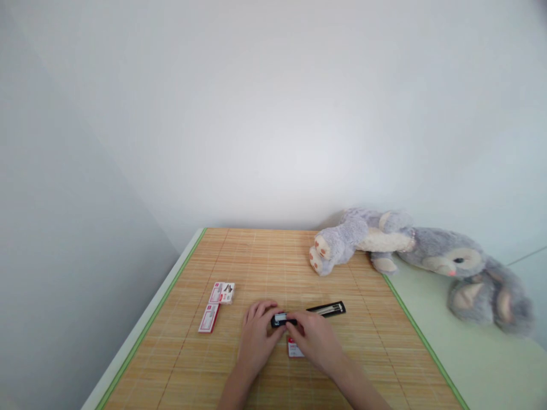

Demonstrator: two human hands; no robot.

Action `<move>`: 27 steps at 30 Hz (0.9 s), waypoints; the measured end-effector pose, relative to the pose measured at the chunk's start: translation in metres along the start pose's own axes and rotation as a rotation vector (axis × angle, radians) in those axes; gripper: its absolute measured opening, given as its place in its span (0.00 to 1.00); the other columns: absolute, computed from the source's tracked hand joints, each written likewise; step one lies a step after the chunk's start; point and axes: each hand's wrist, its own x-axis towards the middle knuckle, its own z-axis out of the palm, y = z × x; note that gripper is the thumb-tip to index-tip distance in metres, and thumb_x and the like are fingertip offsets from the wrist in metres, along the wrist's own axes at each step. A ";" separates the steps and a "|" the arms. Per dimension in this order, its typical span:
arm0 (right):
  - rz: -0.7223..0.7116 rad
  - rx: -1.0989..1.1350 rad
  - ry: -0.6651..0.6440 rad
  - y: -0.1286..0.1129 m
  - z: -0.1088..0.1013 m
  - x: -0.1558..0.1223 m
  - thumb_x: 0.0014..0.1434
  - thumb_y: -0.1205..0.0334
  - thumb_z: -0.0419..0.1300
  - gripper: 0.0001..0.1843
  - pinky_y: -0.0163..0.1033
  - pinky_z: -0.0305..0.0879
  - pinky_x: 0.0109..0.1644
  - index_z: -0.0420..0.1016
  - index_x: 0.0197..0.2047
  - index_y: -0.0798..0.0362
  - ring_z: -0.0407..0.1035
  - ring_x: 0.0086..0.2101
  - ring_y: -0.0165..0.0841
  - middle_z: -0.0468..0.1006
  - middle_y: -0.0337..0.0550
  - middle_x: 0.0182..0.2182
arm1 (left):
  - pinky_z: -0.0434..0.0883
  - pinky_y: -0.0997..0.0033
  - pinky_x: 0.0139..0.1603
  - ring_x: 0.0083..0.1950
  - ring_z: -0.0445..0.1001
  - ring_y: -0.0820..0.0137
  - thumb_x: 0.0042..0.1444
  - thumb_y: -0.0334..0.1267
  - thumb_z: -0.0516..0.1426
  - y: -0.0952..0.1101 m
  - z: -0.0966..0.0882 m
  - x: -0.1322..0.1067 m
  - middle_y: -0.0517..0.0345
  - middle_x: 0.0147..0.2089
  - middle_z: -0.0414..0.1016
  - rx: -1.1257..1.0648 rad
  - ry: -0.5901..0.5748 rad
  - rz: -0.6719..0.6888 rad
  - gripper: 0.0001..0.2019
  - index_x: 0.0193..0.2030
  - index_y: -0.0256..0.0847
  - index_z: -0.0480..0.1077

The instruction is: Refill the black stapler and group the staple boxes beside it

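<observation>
A black stapler (pixel 337 308) lies spread open on the bamboo mat, its long metal channel pointing to the right. My left hand (pixel 257 330) curls around the stapler's left end, thumb and fingers on either side of it. Over the middle of the stapler, my right hand (pixel 318 336) has thumb and forefinger pinched at the black part; its fingers hide what lies between the two ends. Just below, a small red-and-white staple box (pixel 294 348) sits partly under my right hand.
Several small red-and-white boxes (pixel 208 319) lie together on the left of the bamboo mat (pixel 256 256), one showing a stapler picture (pixel 228 292). A grey plush rabbit (pixel 384 239) lies across the back right corner onto the pale green table (pixel 465 353). A white wall stands behind.
</observation>
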 end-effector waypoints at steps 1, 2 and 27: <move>0.022 0.064 0.023 0.003 0.003 -0.006 0.68 0.53 0.55 0.16 0.36 0.61 0.38 0.81 0.51 0.46 0.74 0.33 0.35 0.82 0.40 0.33 | 0.65 0.48 0.65 0.63 0.67 0.56 0.60 0.46 0.64 0.000 0.000 0.000 0.57 0.60 0.75 0.000 -0.002 0.001 0.16 0.56 0.58 0.76; 0.055 0.145 0.049 0.010 0.006 -0.013 0.68 0.50 0.55 0.16 0.36 0.60 0.36 0.81 0.49 0.47 0.72 0.30 0.34 0.80 0.39 0.30 | 0.65 0.48 0.65 0.63 0.67 0.56 0.60 0.46 0.64 0.000 0.000 0.000 0.58 0.60 0.75 -0.001 -0.004 0.002 0.17 0.56 0.58 0.76; -0.147 -0.040 -0.124 -0.004 -0.022 0.045 0.50 0.57 0.73 0.15 0.35 0.59 0.42 0.81 0.42 0.48 0.72 0.41 0.36 0.81 0.39 0.38 | 0.65 0.47 0.64 0.62 0.68 0.54 0.58 0.44 0.63 0.001 -0.002 0.000 0.54 0.59 0.76 -0.039 0.004 -0.001 0.18 0.55 0.53 0.77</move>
